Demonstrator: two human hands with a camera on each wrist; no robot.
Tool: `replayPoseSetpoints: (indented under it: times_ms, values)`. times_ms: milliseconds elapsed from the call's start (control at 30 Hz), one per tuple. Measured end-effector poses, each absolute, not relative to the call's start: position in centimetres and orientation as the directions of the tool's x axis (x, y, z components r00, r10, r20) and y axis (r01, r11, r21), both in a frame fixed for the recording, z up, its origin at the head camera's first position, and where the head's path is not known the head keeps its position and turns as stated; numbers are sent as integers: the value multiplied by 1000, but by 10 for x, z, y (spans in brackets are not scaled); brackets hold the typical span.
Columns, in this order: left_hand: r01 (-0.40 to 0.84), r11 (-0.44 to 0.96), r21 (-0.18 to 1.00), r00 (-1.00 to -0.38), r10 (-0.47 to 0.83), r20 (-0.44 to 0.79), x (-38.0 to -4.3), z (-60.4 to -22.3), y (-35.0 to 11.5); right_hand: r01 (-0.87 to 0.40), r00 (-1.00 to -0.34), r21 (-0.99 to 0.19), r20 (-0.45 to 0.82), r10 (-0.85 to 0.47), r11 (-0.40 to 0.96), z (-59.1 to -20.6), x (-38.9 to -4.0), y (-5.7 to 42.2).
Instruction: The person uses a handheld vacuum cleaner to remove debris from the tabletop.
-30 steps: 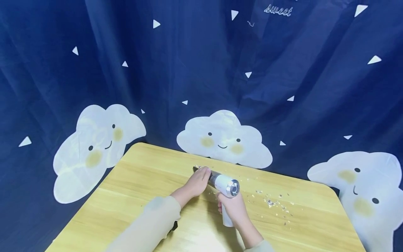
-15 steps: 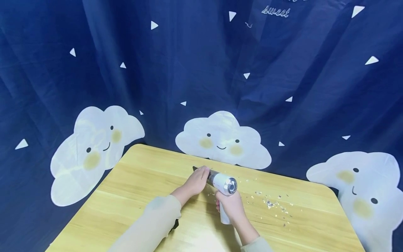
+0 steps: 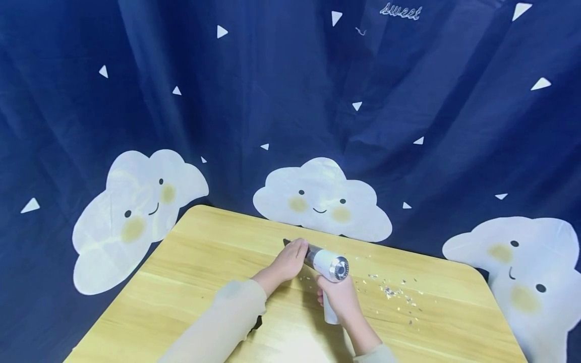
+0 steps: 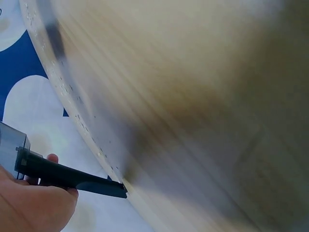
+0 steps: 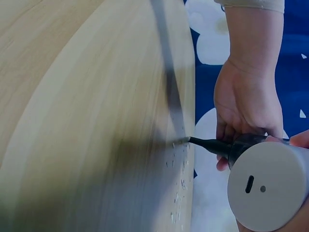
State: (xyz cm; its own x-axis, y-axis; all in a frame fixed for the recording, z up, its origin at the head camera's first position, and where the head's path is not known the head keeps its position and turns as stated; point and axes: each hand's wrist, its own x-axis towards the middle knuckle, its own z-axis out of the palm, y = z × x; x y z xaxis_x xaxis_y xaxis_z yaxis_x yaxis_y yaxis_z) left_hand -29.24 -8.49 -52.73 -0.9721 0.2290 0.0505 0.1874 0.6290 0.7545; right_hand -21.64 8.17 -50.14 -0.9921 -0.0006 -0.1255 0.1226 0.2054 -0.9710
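A white handheld vacuum cleaner (image 3: 324,260) with a clear front section and a round silver end is held above the table by both hands. My right hand (image 3: 341,297) grips its upright white handle (image 3: 330,313). Near the front, my left hand (image 3: 289,262) holds the tube where the black crevice nozzle (image 4: 72,179) joins. In the right wrist view the nozzle (image 5: 212,145) points at the tabletop beside small shiny scraps (image 5: 177,193). The handle's round white base (image 5: 268,186) covers part of the right hand there.
Silver and white scraps (image 3: 392,292) lie scattered on the wooden table (image 3: 190,272), right of the vacuum. Behind the table's far edge hangs a dark blue curtain (image 3: 290,91) with white clouds. A small black object (image 3: 257,322) shows under the left sleeve.
Both hands and the vacuum shifted slightly left, then back right. The pale scraps around the nozzle tip one second ago no longer show there. The grips stay the same.
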Motion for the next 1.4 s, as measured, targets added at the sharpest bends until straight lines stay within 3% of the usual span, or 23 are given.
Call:
replayPoseSetpoints:
  times_ms: [1400]
  values:
    - [247, 632, 735, -953, 295, 67, -293, -522, -36, 139, -990, -968, -132, 46, 208, -496, -209, 126]
